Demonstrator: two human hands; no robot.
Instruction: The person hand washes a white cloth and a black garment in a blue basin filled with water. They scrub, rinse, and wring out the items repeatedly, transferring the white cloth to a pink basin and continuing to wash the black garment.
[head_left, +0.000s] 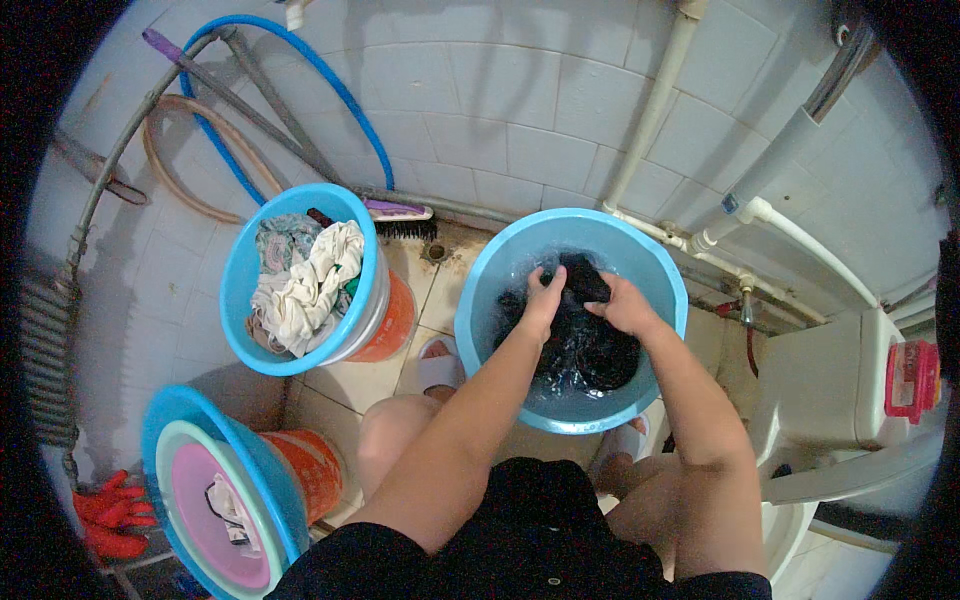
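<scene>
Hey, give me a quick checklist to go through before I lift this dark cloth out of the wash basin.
1. Both hands on the cloth: ok. The left hand and the right hand grip the dark cloth.
2. Cloth inside the blue basin: ok, it sits in the water.
3. Basin resting flat on the tiled floor: cannot tell, its base is hidden.
4. Room in the blue bucket for more: not ok, light clothes already fill it up to the rim.
5. Stacked bowls by the left knee free: not ok, a small rag lies inside.
</scene>
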